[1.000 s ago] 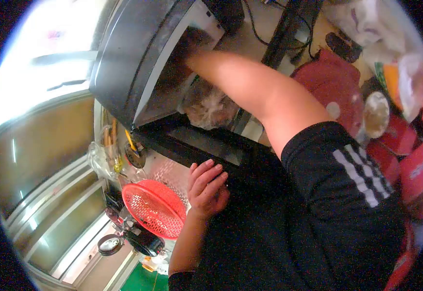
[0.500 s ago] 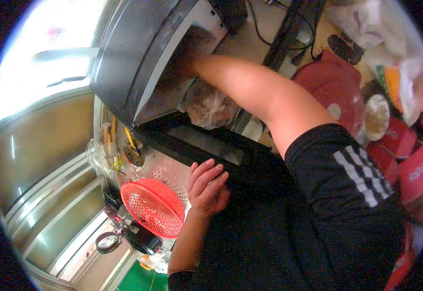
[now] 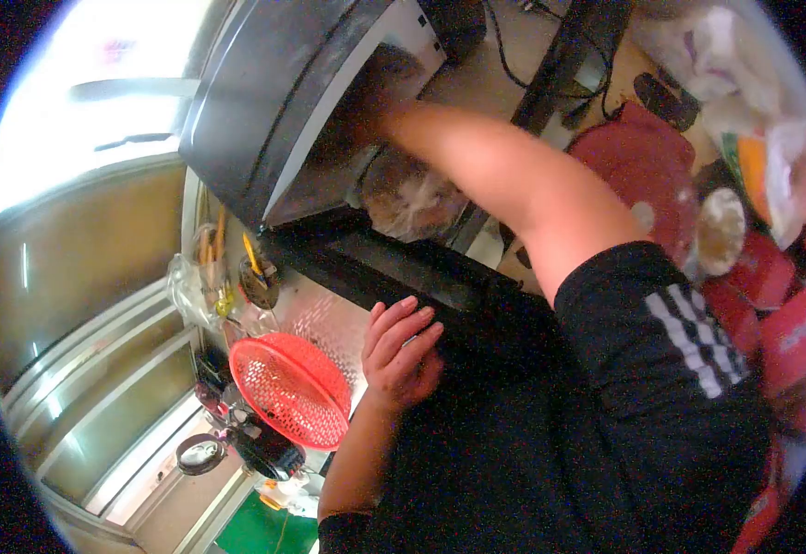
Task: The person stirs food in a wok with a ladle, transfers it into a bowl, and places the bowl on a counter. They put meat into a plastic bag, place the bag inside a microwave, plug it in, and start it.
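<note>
A black microwave stands with its door swung open toward me. My right hand reaches deep into its cavity; the fingers are lost in shadow and blur, so I cannot tell what they hold. Below that forearm, a clear plastic bag with brownish contents lies near the opening. My left hand is at the outer edge of the door, in front of my black shirt, with its fingers stretched out and nothing in them.
A red perforated basket stands beside the door. Wooden-handled utensils lean near the window frame. To the right are a dark red round object, red boxes, white bags and a black cable.
The view has shifted slightly, moving the microwave a little right and up in the picture. My right arm stays inside it, and my left hand's fingers look slightly more spread.
</note>
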The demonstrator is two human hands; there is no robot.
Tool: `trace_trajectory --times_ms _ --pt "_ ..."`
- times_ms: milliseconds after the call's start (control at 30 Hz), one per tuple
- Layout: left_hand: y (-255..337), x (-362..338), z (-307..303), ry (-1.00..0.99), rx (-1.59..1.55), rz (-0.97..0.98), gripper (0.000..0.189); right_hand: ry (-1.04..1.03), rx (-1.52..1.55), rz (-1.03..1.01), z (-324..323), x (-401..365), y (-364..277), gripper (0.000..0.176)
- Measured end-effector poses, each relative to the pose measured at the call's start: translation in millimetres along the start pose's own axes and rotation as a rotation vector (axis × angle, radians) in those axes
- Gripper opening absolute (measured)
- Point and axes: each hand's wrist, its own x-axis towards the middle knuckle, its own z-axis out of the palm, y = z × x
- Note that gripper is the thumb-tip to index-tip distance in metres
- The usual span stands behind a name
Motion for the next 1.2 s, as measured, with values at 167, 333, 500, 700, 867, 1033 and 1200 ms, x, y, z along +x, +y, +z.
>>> trace_trajectory --times_ms 167,333,500,700,867,1033,1200 --pt "0 0 -1 -0.001 -0.013 0.002 0.028 -0.335 0.161 -0.125 -15 -23 7 0.052" --pt "1 0 -1 0.003 -0.04 -0.011 0.03 -0.044 0.39 -0.477 -24 -214 -20 0.071" --pt "-2 1 0 0.006 -0.019 0.024 0.031 0.133 0.028 -0.268 -18 -222 -26 0.063" --pt "-3 -1 0 -0.002 -0.018 0.025 0.03 0.012 0.004 -0.151 -8 -197 -10 0.058" --pt "-2 -1 2 0.021 -0.034 0.025 0.03 0.122 0.211 -0.003 39 -157 18 0.07" --pt "-4 -4 2 0.028 -0.035 0.03 0.029 -0.315 0.276 0.075 19 -153 16 0.077" --pt "-4 -5 2 0.023 -0.01 0.034 0.027 -0.149 0.507 0.003 13 -190 11 0.081"
